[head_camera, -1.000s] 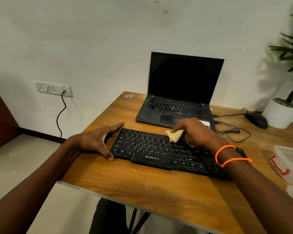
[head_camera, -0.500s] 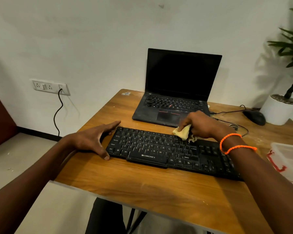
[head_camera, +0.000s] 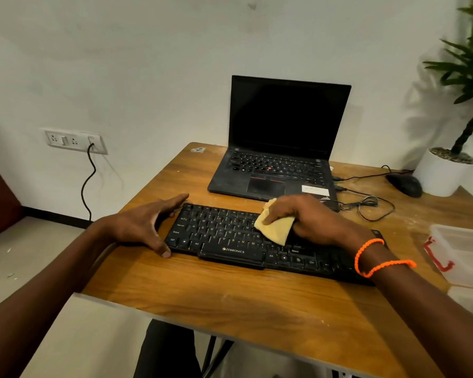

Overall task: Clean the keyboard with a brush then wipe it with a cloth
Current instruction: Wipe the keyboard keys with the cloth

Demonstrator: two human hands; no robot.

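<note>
Keyboard (head_camera: 230,241): lies centre frame on your table (head_camera: 230,301).
Right hand (head_camera: 311,222): your curled fingers press the cloth (head_camera: 275,227) onto the keys to wipe.
Left hand (head_camera: 145,225): spread flat, bracing the keyboard's left end against sliding.

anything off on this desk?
Pale dust or crumbs speckle the table near the tangled cable, and the laptop deck looks dusty. The keyboard sits slightly askew. Nothing looks damaged.

Matt plastic keyboard (head_camera: 230,236), soft yellow cloth (head_camera: 275,227), grained wood table (head_camera: 257,301)
</note>
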